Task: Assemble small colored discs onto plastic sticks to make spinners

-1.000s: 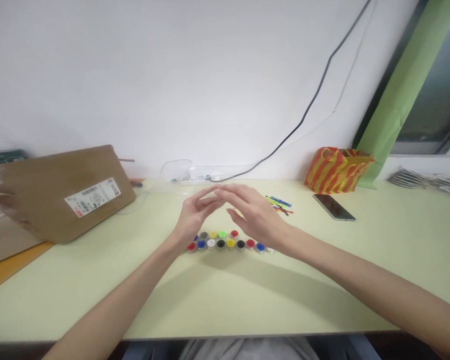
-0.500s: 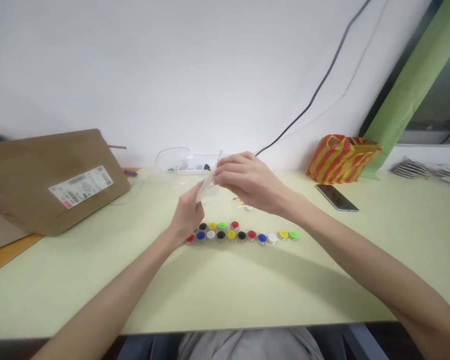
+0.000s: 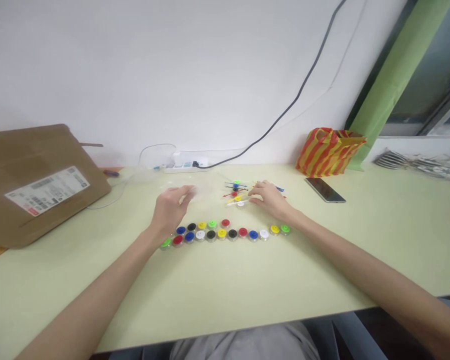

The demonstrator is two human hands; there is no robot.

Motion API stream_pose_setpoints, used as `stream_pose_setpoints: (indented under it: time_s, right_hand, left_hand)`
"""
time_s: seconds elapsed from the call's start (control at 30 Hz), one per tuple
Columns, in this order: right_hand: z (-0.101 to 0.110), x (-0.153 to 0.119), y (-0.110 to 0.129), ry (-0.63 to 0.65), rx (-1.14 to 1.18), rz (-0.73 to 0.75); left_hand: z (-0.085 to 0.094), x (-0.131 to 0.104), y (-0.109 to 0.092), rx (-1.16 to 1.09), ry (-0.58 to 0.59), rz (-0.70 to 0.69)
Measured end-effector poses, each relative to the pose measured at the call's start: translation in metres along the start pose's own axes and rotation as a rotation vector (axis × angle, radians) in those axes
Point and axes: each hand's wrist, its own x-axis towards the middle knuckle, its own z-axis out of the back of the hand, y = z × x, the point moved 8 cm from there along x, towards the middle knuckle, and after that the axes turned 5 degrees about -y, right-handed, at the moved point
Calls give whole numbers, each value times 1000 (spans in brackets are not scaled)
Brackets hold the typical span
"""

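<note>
A white wall rises behind a pale green desk. On the left, a large brown cardboard box leans with its label outward, limiting room there. On the far right stand a red-and-yellow striped bag and, just in front, a dark phone lying flat.

The left hand is raised over the desk, fingers pinching what looks like thin clear plastic, blurred. The right hand is low, fingers bent, beside thin coloured sticks; whether they grip one, I cannot tell.

Small round pieces with coloured caps sit between the forearms: twelve in a curved front row, and five visible behind, with a gap before the red one. None of these has a stick across it. Farther back, between the hands, a tight column of capped pieces has pointed sticks lying across, so this part seems further along than the rows. The widest open room runs from the front row to the desk's near edge.
</note>
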Motion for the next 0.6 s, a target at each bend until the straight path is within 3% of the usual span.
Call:
stream_pose_setpoints:
  time_s: [0.2, 0.47, 0.6]
  right_hand:
    - [5, -6, 5, 37, -23, 11]
    - [1, -15, -2, -35, -46, 30]
    - [-1, -11, -5, -53, -53, 64]
  left_hand:
    - [10, -1, -11, -132, -91, 36]
    - [12, -2, -26, -247, -44, 140]
    - [7, -4, -23, -269, -11, 164]
